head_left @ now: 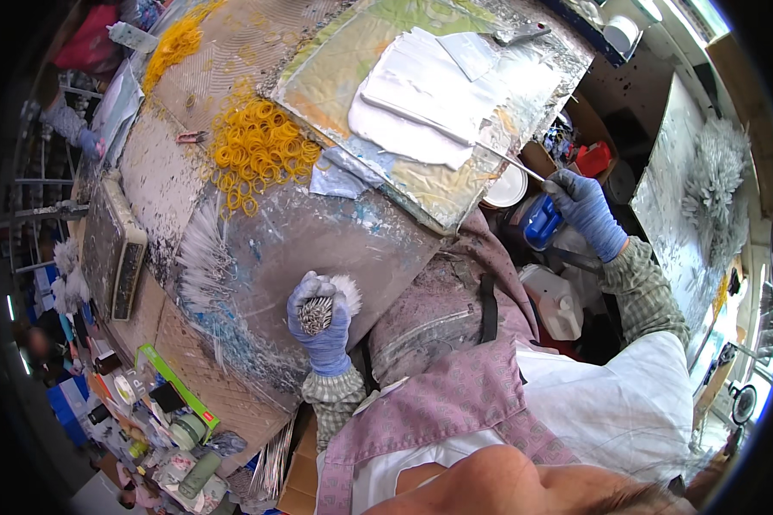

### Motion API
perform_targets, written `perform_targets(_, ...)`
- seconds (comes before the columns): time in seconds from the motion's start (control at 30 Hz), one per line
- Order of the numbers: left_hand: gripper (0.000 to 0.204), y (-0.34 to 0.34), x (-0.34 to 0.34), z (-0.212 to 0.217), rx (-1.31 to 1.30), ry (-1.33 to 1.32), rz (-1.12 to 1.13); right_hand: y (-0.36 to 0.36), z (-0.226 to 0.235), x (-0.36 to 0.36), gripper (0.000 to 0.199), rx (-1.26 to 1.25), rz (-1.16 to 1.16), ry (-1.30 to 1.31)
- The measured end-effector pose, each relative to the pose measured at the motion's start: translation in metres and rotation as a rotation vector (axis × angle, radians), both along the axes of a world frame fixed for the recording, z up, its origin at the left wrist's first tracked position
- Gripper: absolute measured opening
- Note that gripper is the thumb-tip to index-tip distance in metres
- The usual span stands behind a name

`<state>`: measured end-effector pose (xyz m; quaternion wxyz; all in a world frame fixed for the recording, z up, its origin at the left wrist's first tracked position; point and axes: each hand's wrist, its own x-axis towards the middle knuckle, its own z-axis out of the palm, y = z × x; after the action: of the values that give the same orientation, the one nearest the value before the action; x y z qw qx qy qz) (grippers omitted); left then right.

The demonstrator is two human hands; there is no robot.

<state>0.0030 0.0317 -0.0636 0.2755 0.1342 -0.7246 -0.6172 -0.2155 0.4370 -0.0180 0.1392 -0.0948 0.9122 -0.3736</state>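
My left hand (pixel 320 322), in a blue glove, is closed round a bundle of thin pale strands (pixel 316 315) with dark-looking ends, above the grey tabletop. More of its white strands stick out beside the fingers. My right hand (pixel 586 215), also gloved, grips the thin handle of a long metal spatula (pixel 524 169). The spatula reaches left to the edge of a thick white paste layer (pixel 421 103), on a paint-stained board (pixel 322 86). A flat scraper (pixel 524 34) lies at the board's far side.
Yellow rubber bands (pixel 262 146) are heaped left of the board, near a crumpled blue cloth (pixel 343 173). Loose pale strands (pixel 204 257) lie on the table's left. A grey block (pixel 116 245) stands farther left. Below my right hand are a blue container (pixel 541 221) and white jug (pixel 551 300).
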Motion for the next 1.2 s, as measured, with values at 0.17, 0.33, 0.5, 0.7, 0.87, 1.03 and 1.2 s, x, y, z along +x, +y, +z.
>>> perform_targets(0.17,0.050,-0.003,-0.001,-0.002,-0.022,-0.001,-0.012,-0.010,0.016,0.017,0.019,-0.101,0.000,-0.138)
perform_targets(0.33,0.049,-0.002,0.001,-0.001,0.059,0.005,-0.030,-0.011,0.018,0.022,0.018,-0.117,0.071,-0.097)
perform_targets(0.5,0.050,0.001,0.001,0.001,0.043,-0.013,-0.003,-0.016,0.018,0.024,0.020,-0.112,-0.038,-0.086)
perform_targets(0.7,0.051,-0.004,0.002,-0.004,-0.001,-0.011,-0.015,-0.020,0.022,0.031,0.021,-0.084,0.002,-0.188)
perform_targets(0.87,0.052,-0.001,0.001,-0.001,-0.021,-0.004,-0.017,-0.029,0.017,0.023,0.022,-0.073,-0.038,0.029)
perform_targets(1.03,0.053,0.003,-0.001,0.005,0.027,-0.025,0.017,-0.034,0.025,0.012,0.021,0.015,-0.004,0.119)
perform_targets(1.2,0.048,0.005,-0.003,0.010,0.039,0.006,0.002,-0.031,0.027,0.012,0.020,-0.086,-0.061,0.146)
